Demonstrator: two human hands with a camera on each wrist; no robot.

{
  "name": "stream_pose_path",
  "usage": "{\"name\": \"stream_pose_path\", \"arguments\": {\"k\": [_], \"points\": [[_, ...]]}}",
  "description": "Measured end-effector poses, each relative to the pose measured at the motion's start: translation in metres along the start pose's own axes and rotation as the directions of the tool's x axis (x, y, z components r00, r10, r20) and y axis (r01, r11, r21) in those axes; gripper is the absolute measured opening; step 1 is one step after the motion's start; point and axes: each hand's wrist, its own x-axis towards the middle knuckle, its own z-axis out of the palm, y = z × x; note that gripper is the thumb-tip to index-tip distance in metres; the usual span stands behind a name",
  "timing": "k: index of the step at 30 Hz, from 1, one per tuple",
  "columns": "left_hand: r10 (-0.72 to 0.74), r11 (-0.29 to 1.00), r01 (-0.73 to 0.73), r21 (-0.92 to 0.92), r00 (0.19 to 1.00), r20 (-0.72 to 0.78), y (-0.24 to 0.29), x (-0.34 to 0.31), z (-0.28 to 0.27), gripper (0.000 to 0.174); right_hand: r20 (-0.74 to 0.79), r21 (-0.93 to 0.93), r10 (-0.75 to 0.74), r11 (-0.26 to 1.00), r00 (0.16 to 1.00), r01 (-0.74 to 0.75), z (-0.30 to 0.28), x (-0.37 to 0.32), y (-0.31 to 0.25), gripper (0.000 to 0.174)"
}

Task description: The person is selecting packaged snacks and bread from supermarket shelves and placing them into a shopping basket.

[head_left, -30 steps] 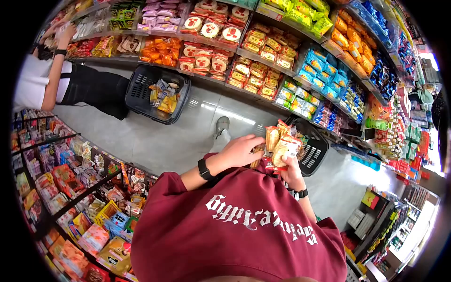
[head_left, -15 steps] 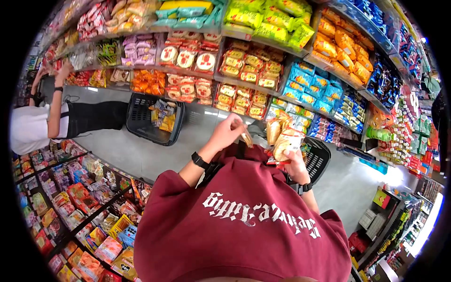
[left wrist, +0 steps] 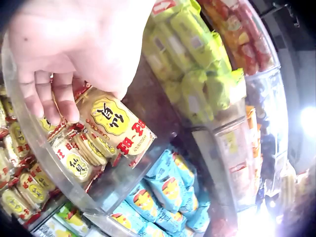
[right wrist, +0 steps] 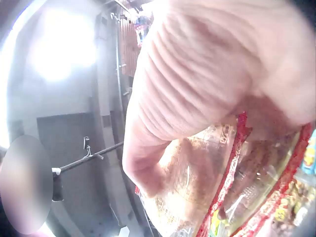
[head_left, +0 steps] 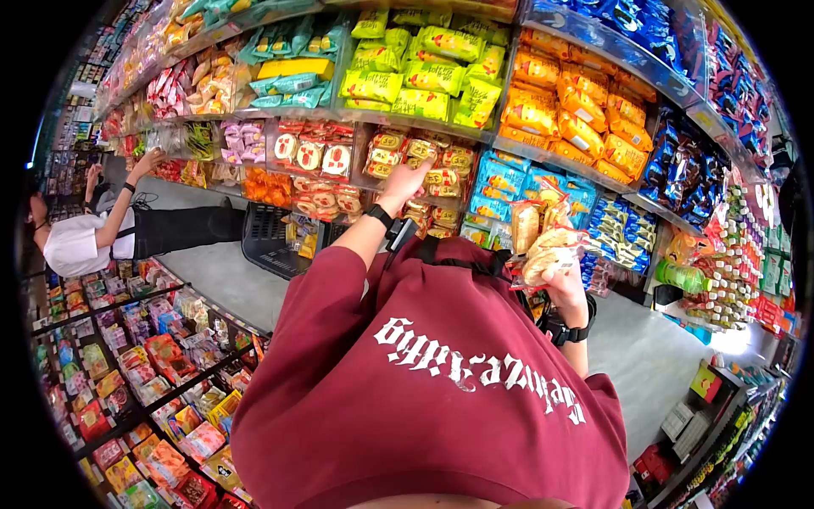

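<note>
My left hand (head_left: 405, 182) reaches into a shelf bin of rice cracker packets with red and yellow labels. In the left wrist view, its thumb and curled fingers pinch a rice cracker packet (left wrist: 116, 121) that stands tilted above the others (left wrist: 74, 160). My right hand (head_left: 565, 287) holds a bunch of clear, red-edged cracker packets (head_left: 547, 246) in front of the body. The right wrist view shows the thumb (right wrist: 145, 170) pressed against a clear wrapper (right wrist: 197, 163) with red edging.
Green packets (head_left: 432, 72), orange packets (head_left: 577, 106) and blue packets (head_left: 509, 187) fill neighbouring bins. A dark basket (head_left: 275, 246) stands on the floor at left, near another person (head_left: 89, 242). Behind on the left is a low display (head_left: 153, 365) of packaged snacks.
My left hand, with a small packet in it half a second ago, has moved forward from the right hand's bunch into the cracker bin. The right hand still holds its bunch; the view has moved nearer the shelves.
</note>
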Motion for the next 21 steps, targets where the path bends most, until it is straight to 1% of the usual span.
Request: {"name": "stream_pose_path", "arguments": {"k": [1, 2, 3, 4, 5, 6, 7, 8, 9, 10, 11, 12, 13, 15, 16, 17, 19, 21], "points": [[-0.028, 0.991, 0.025, 0.132, 0.999, 0.017, 0.002, 0.010, 0.004, 0.073, 0.001, 0.004, -0.006, 1.000, 1.000, 0.006, -0.005, 0.002, -0.003, 0.099], [-0.012, 0.985, 0.011, 0.172, 1.000, 0.001, 0.002, 0.017, 0.009, 0.080, 0.007, -0.011, -0.017, 1.000, 1.000, 0.017, -0.012, 0.004, -0.007, 0.101], [-0.035, 0.973, 0.030, 0.230, 0.999, 0.021, 0.004, 0.026, 0.013, 0.083, 0.013, -0.028, -0.027, 0.999, 1.000, 0.028, -0.018, 0.004, -0.011, 0.103], [-0.044, 0.961, 0.038, 0.275, 0.999, 0.018, 0.004, 0.032, 0.016, 0.084, -0.019, -0.036, -0.076, 0.997, 0.997, 0.075, -0.023, 0.006, -0.010, 0.096], [-0.052, 0.946, 0.045, 0.322, 0.999, 0.014, 0.003, 0.039, 0.019, 0.084, -0.021, -0.030, -0.083, 0.996, 0.996, 0.082, -0.028, 0.008, -0.012, 0.096], [-0.057, 0.917, 0.055, 0.395, 0.998, -0.005, -0.005, 0.056, 0.023, 0.084, -0.009, -0.028, -0.076, 0.997, 0.997, 0.075, -0.029, 0.011, -0.015, 0.090], [-0.070, 0.894, 0.056, 0.446, 0.997, 0.016, 0.002, 0.053, 0.023, 0.081, 0.002, -0.025, -0.065, 0.998, 0.998, 0.065, -0.029, 0.012, -0.017, 0.083], [-0.013, 0.860, 0.026, 0.510, 0.999, -0.029, -0.006, 0.061, 0.026, 0.073, -0.039, 0.009, -0.088, 0.996, 0.995, 0.088, -0.026, 0.015, -0.016, 0.073], [0.046, 0.820, 0.001, 0.573, 0.997, -0.068, -0.016, 0.069, 0.029, 0.070, -0.046, 0.021, -0.087, 0.996, 0.995, 0.088, -0.026, 0.018, -0.013, 0.073], [0.040, 0.813, 0.005, 0.582, 0.997, -0.065, 0.000, 0.055, 0.026, 0.070, -0.057, 0.023, -0.108, 0.994, 0.992, 0.110, -0.027, 0.022, -0.010, 0.070], [0.052, 0.836, -0.012, 0.549, 0.997, -0.057, 0.016, 0.038, 0.024, 0.067, -0.068, 0.023, -0.128, 0.991, 0.989, 0.130, -0.027, 0.026, -0.007, 0.068], [0.065, 0.858, -0.030, 0.513, 0.997, -0.050, 0.035, 0.020, 0.021, 0.065, -0.040, 0.024, -0.116, 0.993, 0.993, 0.117, -0.027, 0.031, -0.007, 0.070], [0.056, 0.856, -0.025, 0.516, 0.997, -0.046, 0.040, 0.011, 0.020, 0.065, -0.061, 0.043, -0.056, 0.997, 0.997, 0.059, -0.030, 0.034, -0.001, 0.098], [0.182, 0.942, -0.201, 0.271, 0.979, 0.093, 0.050, -0.006, 0.018, 0.058, -0.025, 0.030, -0.020, 0.999, 0.999, 0.021, -0.028, 0.041, 0.000, 0.107], [0.242, 0.932, -0.272, 0.239, 0.959, 0.145, 0.065, -0.026, 0.018, 0.049, -0.021, 0.052, -0.021, 0.998, 1.000, 0.022, -0.017, 0.046, -0.006, 0.106], [0.250, 0.922, -0.313, 0.226, 0.930, 0.269, 0.077, -0.039, 0.016, 0.046, -0.011, 0.048, -0.009, 0.999, 1.000, 0.010, -0.014, 0.050, -0.005, 0.106], [0.405, 0.900, -0.436, 0.028, 0.856, 0.322, 0.088, -0.067, 0.021, 0.044, 0.025, 0.007, 0.024, 1.000, 0.999, -0.024, -0.008, 0.062, -0.003, 0.107], [0.489, 0.872, -0.463, -0.161, 0.802, 0.342, 0.086, -0.080, 0.031, 0.042, 0.075, -0.028, 0.063, 0.998, 0.995, -0.061, 0.000, 0.072, -0.005, 0.108]]}}
